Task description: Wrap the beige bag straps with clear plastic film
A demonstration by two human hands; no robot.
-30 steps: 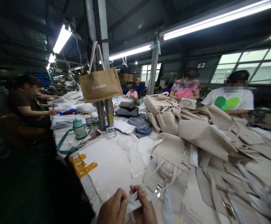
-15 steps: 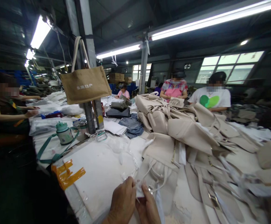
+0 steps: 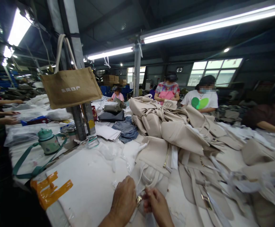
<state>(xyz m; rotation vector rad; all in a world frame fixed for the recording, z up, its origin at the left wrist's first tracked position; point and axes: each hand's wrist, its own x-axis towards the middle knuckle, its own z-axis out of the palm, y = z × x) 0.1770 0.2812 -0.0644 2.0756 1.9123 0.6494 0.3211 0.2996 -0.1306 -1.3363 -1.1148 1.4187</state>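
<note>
My left hand [image 3: 124,198] is closed, its fingertips at a small gold-coloured metal fitting [image 3: 139,200] on a pale strip. Close beside it, my right hand [image 3: 156,203] has curled fingers, pinched near the same fitting; what lies between those fingertips is hidden. Just beyond both hands lies a beige handbag [image 3: 152,150] with a gold zip, and its thin beige strap [image 3: 155,180] loops toward my fingers. Thin clear wrapping [image 3: 113,154] lies on the white table in front of my left hand.
A large pile of beige bags [image 3: 183,132] covers the table's middle and right. A teal bottle [image 3: 49,145] with a strap stands left, near a post carrying a brown tote bag [image 3: 71,90]. Orange tape [image 3: 53,189] marks the board's corner. Several co-workers sit around.
The view has turned right, so the surroundings shift left. My hands have turned; the whitish piece between them no longer shows there, and the gold-coloured fitting is now visible.
</note>
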